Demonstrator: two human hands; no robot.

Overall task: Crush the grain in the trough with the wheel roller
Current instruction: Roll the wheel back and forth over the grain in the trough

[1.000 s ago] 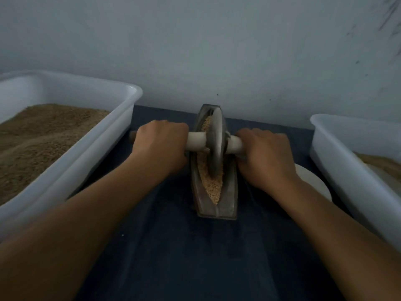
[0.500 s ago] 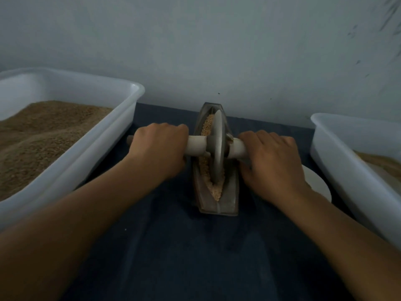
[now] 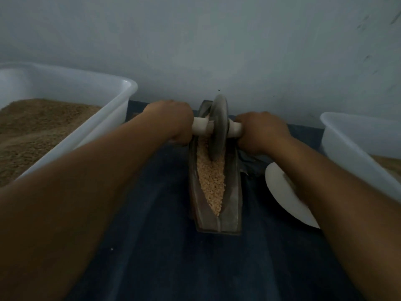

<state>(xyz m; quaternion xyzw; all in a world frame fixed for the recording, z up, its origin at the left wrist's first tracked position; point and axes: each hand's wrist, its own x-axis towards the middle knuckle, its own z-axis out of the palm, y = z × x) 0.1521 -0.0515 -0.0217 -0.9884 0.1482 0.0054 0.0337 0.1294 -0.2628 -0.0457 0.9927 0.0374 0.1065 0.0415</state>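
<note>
Dark blue cloth (image 3: 152, 246) against a grey wall; trough (image 3: 233, 205) lies lengthwise at centre, grain (image 3: 211, 181) heaped in its near half. Left hand (image 3: 171, 121) and right hand (image 3: 260, 131) each grip an end of the axle, wheel (image 3: 218, 127) seated at the far end. Judged mid-crushing: next stroke should draw the wheel toward the near tip, kept upright in the groove.
</note>
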